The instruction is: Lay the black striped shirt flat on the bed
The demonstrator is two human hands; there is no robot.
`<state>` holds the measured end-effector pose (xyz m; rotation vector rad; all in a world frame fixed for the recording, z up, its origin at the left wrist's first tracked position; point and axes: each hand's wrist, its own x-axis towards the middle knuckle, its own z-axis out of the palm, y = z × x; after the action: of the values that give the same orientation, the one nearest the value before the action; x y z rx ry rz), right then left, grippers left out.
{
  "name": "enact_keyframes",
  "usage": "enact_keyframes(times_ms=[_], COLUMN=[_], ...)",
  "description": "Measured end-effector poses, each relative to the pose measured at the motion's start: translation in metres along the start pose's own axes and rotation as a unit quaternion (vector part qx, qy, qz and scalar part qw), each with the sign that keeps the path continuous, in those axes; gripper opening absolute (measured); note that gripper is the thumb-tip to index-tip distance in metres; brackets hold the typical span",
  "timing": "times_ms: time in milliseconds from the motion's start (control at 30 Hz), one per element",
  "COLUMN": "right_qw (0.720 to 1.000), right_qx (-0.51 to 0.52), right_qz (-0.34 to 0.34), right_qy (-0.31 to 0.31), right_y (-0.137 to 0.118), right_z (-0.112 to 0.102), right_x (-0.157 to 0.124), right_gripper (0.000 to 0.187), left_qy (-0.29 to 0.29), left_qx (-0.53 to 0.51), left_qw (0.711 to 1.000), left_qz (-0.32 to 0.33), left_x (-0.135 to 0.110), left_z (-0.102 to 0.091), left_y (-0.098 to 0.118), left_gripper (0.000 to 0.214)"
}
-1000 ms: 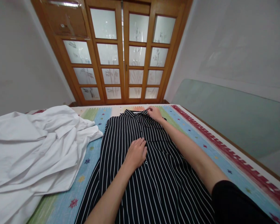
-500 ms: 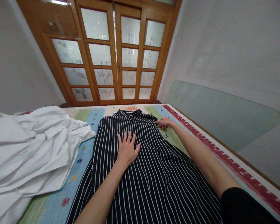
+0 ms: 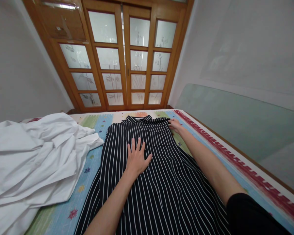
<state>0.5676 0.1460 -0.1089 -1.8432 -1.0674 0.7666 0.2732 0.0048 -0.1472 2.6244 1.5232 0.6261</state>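
Observation:
A black shirt with white stripes [image 3: 147,195] lies front up in the middle of the head view, its collar at the far end. My left hand [image 3: 137,159] rests flat on the shirt's front, fingers spread, beside the button line. At the far right shoulder, my right hand [image 3: 175,125] has its fingers closed on the shirt's edge. The fabric bunches a little between that hand and the collar. Part of the right hand's grip is hidden behind its own fingers.
A crumpled white garment [image 3: 39,156] lies to the left on the colourful patterned bed cover [image 3: 88,163]. Beyond the far edge stand wooden doors with glass panes [image 3: 127,58]. A pale green panel [image 3: 230,114] runs along the right wall.
My right hand has shifted slightly away from me along the shirt's shoulder, drawing its edge up. My left hand stays flat on the front. The view has turned slightly left.

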Motion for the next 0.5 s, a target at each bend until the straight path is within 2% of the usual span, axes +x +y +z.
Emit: enact_keyframes(times_ms=[167, 333, 400, 500], right_qw=[0.990, 0.983, 0.984, 0.989], right_qx=[0.128, 0.165, 0.161, 0.138], right_qz=[0.011, 0.003, -0.008, -0.036], right_qy=[0.062, 0.079, 0.072, 0.046], right_y=[-0.004, -0.002, 0.001, 0.006], right_z=[0.004, 0.002, 0.000, -0.002], right_x=[0.015, 0.028, 0.032, 0.038], right_gripper=[0.014, 0.017, 0.017, 0.020], left_qy=[-0.041, -0.055, -0.055, -0.063], left_qx=[0.017, 0.011, 0.007, -0.003], left_qw=[0.999, 0.998, 0.998, 0.996], left_qz=[-0.019, -0.019, -0.002, 0.063], left_x=[0.000, 0.001, 0.000, 0.000], left_z=[-0.002, -0.004, -0.004, -0.005], left_y=[0.002, 0.001, 0.000, -0.001], left_gripper=[0.074, 0.074, 0.068, 0.057])
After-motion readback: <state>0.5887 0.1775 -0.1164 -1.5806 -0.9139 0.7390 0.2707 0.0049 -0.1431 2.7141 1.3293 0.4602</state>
